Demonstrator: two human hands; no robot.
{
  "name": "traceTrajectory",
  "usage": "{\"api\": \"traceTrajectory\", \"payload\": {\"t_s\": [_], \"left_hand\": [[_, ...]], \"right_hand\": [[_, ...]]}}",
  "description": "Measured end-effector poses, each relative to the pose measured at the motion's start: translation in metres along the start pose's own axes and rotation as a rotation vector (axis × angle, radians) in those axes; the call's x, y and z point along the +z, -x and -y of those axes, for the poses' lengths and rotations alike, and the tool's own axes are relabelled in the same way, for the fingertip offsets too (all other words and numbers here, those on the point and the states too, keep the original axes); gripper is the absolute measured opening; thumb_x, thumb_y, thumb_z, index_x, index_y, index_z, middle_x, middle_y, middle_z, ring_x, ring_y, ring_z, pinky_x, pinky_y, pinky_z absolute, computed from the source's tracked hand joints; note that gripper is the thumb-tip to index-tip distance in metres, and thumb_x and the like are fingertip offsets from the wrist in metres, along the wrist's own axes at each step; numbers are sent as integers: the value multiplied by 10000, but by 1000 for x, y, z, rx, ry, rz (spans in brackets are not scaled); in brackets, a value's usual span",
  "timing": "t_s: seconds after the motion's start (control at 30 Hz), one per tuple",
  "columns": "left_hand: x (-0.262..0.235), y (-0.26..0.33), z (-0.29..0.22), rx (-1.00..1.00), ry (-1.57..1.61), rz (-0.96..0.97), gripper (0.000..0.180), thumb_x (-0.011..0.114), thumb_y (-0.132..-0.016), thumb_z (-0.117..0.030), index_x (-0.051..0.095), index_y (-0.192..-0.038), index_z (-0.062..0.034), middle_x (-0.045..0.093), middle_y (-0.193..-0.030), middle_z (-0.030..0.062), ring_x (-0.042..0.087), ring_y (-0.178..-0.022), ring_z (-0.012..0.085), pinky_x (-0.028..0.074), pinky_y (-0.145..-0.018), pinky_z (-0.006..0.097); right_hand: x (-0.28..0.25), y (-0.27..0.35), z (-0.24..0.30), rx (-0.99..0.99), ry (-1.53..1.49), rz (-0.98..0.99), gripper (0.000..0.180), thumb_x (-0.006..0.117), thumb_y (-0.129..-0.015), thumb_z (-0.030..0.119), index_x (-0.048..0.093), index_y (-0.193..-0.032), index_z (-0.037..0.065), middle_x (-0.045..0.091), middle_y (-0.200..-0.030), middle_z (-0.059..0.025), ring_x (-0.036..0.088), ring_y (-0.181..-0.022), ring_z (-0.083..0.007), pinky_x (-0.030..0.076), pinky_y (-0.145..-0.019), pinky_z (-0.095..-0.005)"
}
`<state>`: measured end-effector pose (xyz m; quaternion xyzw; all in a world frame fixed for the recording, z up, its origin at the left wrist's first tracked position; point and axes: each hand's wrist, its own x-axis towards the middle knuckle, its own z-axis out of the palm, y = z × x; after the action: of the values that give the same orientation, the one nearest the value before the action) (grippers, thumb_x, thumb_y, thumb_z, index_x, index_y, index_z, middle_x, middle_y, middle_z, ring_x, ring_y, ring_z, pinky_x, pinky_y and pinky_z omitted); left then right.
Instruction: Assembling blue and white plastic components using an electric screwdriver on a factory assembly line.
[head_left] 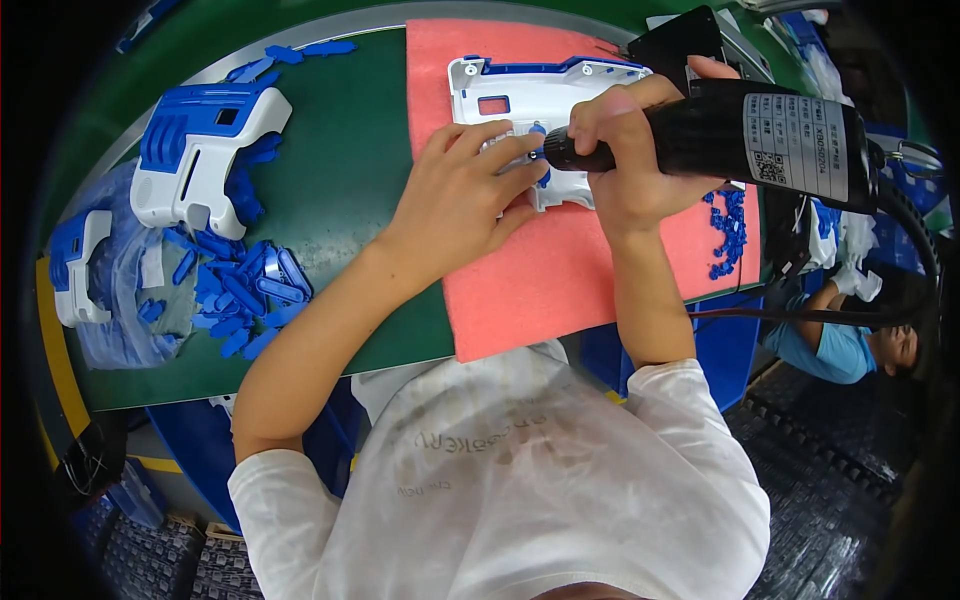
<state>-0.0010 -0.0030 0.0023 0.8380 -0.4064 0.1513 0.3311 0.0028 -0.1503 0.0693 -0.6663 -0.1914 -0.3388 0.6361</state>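
A white plastic housing [512,84] with blue trim lies inner side up on the pink foam mat. My left hand [468,190] rests over its lower edge, the bent fingers pressing around a small blue plastic part [541,178] in the housing. My right hand [635,150] is wrapped around a black electric screwdriver [700,140] with a printed label. The tool lies nearly level, its nose pointing left at the blue part beside my left fingertips. Its bit tip and whatever screw it meets are hidden by the fingers.
Small blue parts [728,235] lie along the mat's right side. At left on the green table [350,130] are finished-looking blue and white housings [200,145] and a pile of blue plastic strips [240,290] by a clear bag [110,340]. Another person [835,340] works at far right.
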Motion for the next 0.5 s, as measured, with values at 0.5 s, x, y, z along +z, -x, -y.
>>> {"api": "traceTrajectory", "payload": {"t_s": [0.5], "left_hand": [[-1, -5, -2, -6, -14, 39, 309, 729, -709, -225, 704, -993, -107, 611, -1172, 25, 522, -1161, 251, 401, -939, 409]], "right_hand": [[-10, 3, -20, -53, -135, 84, 488, 551, -784, -150, 314, -1169, 32, 550, -642, -87, 507, -457, -133, 461, -468, -283]]}}
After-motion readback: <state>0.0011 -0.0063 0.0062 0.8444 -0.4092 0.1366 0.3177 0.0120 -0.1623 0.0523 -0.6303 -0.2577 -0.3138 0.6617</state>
